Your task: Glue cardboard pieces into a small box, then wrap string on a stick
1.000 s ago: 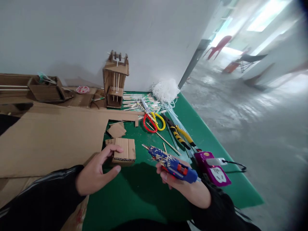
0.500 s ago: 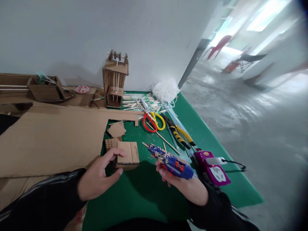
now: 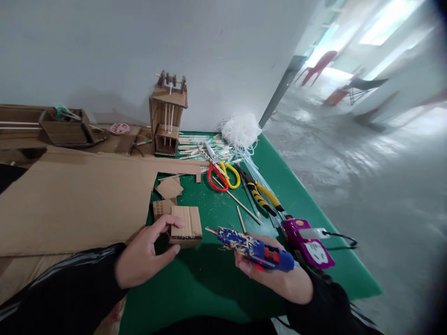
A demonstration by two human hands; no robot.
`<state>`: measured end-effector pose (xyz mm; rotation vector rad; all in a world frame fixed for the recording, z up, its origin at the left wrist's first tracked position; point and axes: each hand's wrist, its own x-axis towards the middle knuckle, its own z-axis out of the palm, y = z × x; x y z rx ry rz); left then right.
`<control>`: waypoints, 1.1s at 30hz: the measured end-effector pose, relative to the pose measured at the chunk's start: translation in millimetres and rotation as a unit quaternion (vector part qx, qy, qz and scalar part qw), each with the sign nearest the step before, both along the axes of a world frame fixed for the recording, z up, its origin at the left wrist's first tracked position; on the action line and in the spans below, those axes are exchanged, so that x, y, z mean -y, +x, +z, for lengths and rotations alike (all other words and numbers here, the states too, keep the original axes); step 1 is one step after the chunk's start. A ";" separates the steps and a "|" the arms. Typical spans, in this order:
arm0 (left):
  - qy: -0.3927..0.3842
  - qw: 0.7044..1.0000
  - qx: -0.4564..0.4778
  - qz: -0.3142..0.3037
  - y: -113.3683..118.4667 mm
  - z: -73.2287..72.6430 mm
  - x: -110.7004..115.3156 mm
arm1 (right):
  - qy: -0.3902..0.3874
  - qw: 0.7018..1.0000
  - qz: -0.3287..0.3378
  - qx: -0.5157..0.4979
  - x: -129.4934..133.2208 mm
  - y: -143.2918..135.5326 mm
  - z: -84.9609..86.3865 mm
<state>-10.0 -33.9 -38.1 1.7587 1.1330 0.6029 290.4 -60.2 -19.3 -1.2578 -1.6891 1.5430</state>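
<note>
Between the thumb and fingers of my left hand (image 3: 148,253) is a small cardboard box (image 3: 186,222), gripped at its left side. Its front edge shows the corrugated layers. My right hand (image 3: 265,274) is wrapped round a blue hot glue gun (image 3: 253,249), whose body is crusted with pale strands and shows a red light. The gun's nozzle points left and stands a short way right of the box, apart from it. Behind the box lie a small cardboard piece (image 3: 161,208) and another flat scrap (image 3: 169,188).
Scissors (image 3: 218,177), pliers (image 3: 260,193) and a thin stick (image 3: 240,218) lie beyond the gun. A purple power strip (image 3: 303,244) sits right on the green table (image 3: 209,298). Large cardboard (image 3: 87,200) covers the left. Behind stand a cardboard tower (image 3: 169,116) and white string (image 3: 240,132).
My right hand has moved the glue gun right and down, and its nozzle now points more level to the left. My left hand and the box have barely shifted.
</note>
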 end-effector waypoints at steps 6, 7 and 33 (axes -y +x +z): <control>-0.001 1.000 -0.005 -0.008 -1.5 -2.3 -1.1 | 0.017 0.999 0.010 0.048 2.3 -0.1 3.2; -0.001 1.000 -0.008 -0.008 -1.7 -3.2 -1.3 | 0.029 0.998 0.012 0.061 2.4 -0.2 2.6; -0.027 1.000 -0.008 -0.010 -0.5 -5.4 -2.2 | 0.118 0.982 0.054 0.139 -0.5 -15.0 -2.6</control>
